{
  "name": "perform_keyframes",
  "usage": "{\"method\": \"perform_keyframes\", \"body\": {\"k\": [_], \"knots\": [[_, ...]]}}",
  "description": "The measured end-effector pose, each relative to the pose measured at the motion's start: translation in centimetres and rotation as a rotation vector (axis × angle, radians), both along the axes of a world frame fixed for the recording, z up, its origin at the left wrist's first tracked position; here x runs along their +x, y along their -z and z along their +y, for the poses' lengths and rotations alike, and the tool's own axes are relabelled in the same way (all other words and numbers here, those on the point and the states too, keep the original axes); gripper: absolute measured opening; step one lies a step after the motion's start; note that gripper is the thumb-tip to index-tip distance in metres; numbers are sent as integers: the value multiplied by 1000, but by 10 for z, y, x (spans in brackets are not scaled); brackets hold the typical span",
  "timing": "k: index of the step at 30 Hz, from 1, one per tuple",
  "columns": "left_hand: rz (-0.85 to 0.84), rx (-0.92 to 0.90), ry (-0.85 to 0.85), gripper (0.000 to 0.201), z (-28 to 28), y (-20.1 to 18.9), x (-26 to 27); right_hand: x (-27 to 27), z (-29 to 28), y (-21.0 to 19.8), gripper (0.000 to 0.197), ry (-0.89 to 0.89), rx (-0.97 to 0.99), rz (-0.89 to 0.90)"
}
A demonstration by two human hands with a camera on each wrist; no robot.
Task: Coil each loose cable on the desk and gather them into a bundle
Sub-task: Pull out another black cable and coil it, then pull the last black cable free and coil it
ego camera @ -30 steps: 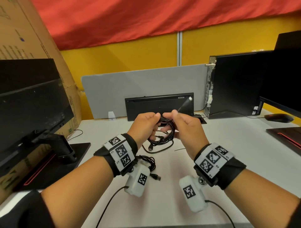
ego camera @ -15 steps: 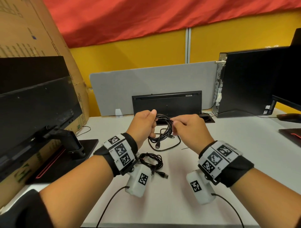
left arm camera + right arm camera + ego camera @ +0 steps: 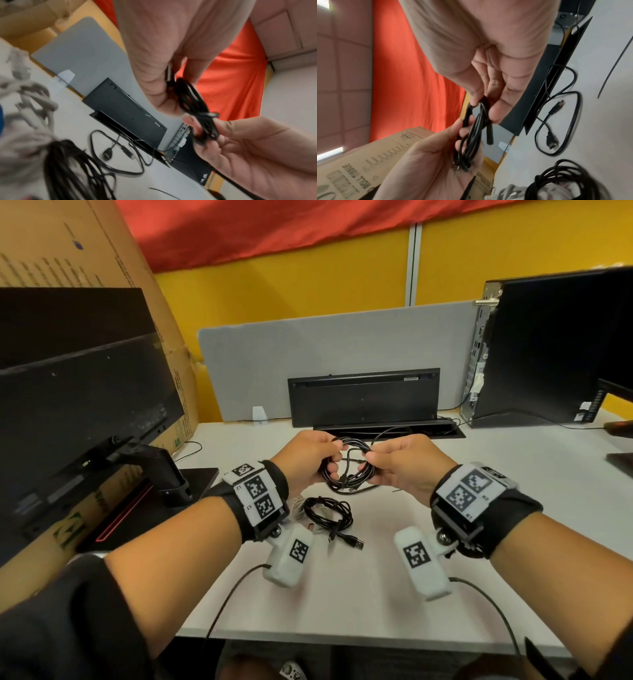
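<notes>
Between the two raised hands, above the white tabletop (image 3: pixel 359 594), a coil of thin black cable (image 3: pixel 349 470) is held. The left hand (image 3: pixel 305 460) is curled round the coil's left side, and the right hand (image 3: pixel 407 463) pinches its right side between thumb and fingertips.

Compared with a second ago, the long black plug end that stood up above the right hand is no longer raised; it has been brought down against the loops, and the hands have been drawn closer over a rounder, tighter ring. From this it is judged that the winding of this cable is nearly finished and that only the tucking of its tail remains before it can be laid with the others.

On the tabletop, just nearer the body, a finished black coil with a USB plug trailing (image 3: pixel 329 517) is lying, with a pale cable (image 3: pixel 298 510) partly hidden beside it under the left wrist.

By the wrist views more is shown. From the right wrist view, the coil (image 3: pixel 471 142) is seen edge-on, its strands threaded through the left fingers (image 3: pixel 462 132), and a plug end hangs beside it. A loose black cable with two plugs (image 3: pixel 556 121) is also seen lying uncoiled near the black keyboard (image 3: pixel 123 108); in the head view it is largely hidden behind the hands. So at least one cable is judged still to be coiled.
</notes>
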State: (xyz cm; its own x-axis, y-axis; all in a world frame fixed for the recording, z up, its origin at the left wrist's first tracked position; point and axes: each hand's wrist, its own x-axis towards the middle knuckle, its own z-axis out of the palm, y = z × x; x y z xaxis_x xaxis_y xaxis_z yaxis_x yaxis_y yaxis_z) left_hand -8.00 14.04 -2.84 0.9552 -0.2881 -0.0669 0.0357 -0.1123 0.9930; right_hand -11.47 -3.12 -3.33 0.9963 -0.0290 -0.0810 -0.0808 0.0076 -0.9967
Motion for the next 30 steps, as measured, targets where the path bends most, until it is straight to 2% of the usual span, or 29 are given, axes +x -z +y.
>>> {"method": "perform_keyframes", "body": {"k": [3, 5, 8, 12, 19, 22, 30], "knots": [[-143, 446, 37, 20, 7, 2, 10, 6, -5, 6, 13, 5, -85, 62], [-191, 607, 73, 19, 8, 4, 16, 10, -9, 13, 9, 3, -204, 96], [-199, 780, 96, 22, 1, 10, 24, 17, -9, 24, 14, -57, -371, 117], [-130, 879, 130, 24, -11, 20, 31, 24, -6, 32, 20, -139, -532, 212], [-205, 1112, 247, 30, -26, 35, 39, 26, -9, 44, 29, -220, -631, 344], [-214, 1148, 289, 30, -30, 35, 44, 25, -7, 49, 28, -197, -720, 368], [-348, 1135, 195, 23, -43, 29, 66, 36, -17, 50, 32, -147, -650, 335]]}}
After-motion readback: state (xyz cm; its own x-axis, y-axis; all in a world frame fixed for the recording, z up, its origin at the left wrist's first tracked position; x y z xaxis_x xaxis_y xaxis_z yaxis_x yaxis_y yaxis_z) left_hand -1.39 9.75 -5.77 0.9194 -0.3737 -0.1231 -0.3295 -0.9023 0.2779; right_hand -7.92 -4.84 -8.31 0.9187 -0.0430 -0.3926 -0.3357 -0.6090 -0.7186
